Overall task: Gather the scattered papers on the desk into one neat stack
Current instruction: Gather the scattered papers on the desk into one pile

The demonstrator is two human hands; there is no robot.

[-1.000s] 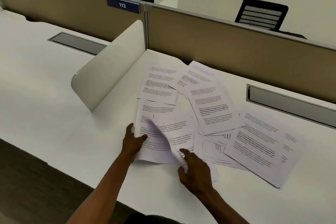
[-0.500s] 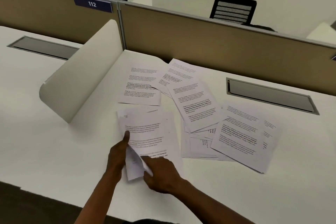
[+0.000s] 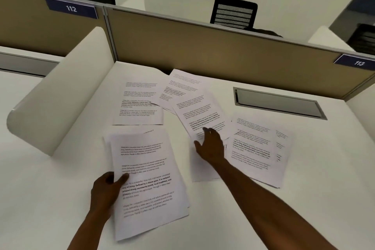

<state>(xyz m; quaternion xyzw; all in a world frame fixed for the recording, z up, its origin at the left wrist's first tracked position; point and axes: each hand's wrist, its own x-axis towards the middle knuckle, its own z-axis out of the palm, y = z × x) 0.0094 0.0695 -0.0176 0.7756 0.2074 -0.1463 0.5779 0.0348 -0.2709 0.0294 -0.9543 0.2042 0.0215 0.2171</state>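
Observation:
Printed white sheets lie scattered on the white desk (image 3: 50, 199). My left hand (image 3: 105, 191) grips the left edge of a small stack of sheets (image 3: 146, 180) near the front, thumb on top. My right hand (image 3: 210, 144) lies flat, fingers spread, on the lower end of a tilted sheet (image 3: 200, 115) in the middle. One sheet (image 3: 140, 103) lies behind the stack, another (image 3: 180, 87) at the back by the partition. A loose pile (image 3: 257, 148) sits to the right, and more sheets (image 3: 203, 170) show under my right forearm.
A curved white side divider (image 3: 60, 95) stands to the left of the papers. A tan partition (image 3: 203, 46) with signs 112 and 113 closes the back. A grey cable hatch (image 3: 278, 103) is set into the desk at the right. Black chairs (image 3: 233, 12) stand beyond.
My right hand has left the near stack and reached forward onto the tilted middle sheet. My left hand now holds the stack alone, squared up. The camera has moved closer and to the right.

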